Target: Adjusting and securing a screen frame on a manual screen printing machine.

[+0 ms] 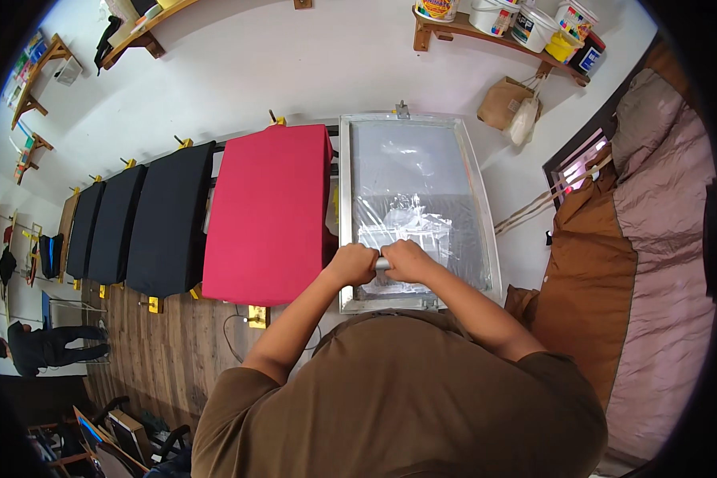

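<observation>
My left hand (354, 264) and my right hand (407, 262) are closed side by side around the grey rounded handle of what looks like a squeegee (383, 264). Only a short stretch of it shows between my fists; its lower edge is hidden. It is over the near part of a screen printing frame (345, 175) with a pale metal rim. The grey mesh (410, 167) looks glossy, with clear film or tape and a whitish patch (414, 219) in front of my hands. Left of the frame, a red shirt (271, 215) is stretched over a board.
Several boards with black fabric (171, 215) continue the row leftward, with yellow clamps (256, 316) along it. Paint tubs (494, 16) stand on a wall shelf. Brown and pinkish curtains (589, 295) hang at right. Another person (56, 348) stands at far left, above a wooden floor (159, 342).
</observation>
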{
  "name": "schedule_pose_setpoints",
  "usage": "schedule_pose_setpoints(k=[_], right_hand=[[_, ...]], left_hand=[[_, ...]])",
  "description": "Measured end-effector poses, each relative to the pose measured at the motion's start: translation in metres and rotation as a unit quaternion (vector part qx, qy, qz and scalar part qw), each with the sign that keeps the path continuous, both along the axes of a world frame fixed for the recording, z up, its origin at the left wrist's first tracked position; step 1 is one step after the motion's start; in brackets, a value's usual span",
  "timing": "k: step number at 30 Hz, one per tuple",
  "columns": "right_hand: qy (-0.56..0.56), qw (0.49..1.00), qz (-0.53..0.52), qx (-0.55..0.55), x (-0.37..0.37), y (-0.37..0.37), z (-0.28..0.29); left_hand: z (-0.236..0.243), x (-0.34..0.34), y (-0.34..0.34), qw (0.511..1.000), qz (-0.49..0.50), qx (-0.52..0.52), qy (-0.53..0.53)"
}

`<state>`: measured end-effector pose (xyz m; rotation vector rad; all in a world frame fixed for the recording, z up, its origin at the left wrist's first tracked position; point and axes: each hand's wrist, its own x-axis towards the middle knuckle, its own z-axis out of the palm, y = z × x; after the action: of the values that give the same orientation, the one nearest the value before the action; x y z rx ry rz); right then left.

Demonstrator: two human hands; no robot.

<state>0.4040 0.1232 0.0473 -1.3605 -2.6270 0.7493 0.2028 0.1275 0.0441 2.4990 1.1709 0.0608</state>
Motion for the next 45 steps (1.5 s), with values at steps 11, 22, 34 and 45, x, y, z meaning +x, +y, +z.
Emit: schedule_pose_setpoints(k=[11,22,34,45], right_hand=[[-0.004,1.000,0.011,0.014,0.001,-0.044,0.002],[-0.012,0.999,0.028,-0.017,0.001,0.018,0.020],[0.006,0.996,-0.021,0.091,0.004,0.033,-0.013],[0.012,0.993,-0.017,0.115,0.005,-0.023,-0.019]], left_hand=[[0.005,0.003,-0.044,1.000,0.000,-0.007,-0.008],[0.026,0.002,0.022,0.995,-0.015,-0.103,0.000],[-0.005,0.011,0.036,0.999,0.033,0.018,-0.018],[-0.027,0.012,-0.022,0.989,0.022,0.121,-0.082]])
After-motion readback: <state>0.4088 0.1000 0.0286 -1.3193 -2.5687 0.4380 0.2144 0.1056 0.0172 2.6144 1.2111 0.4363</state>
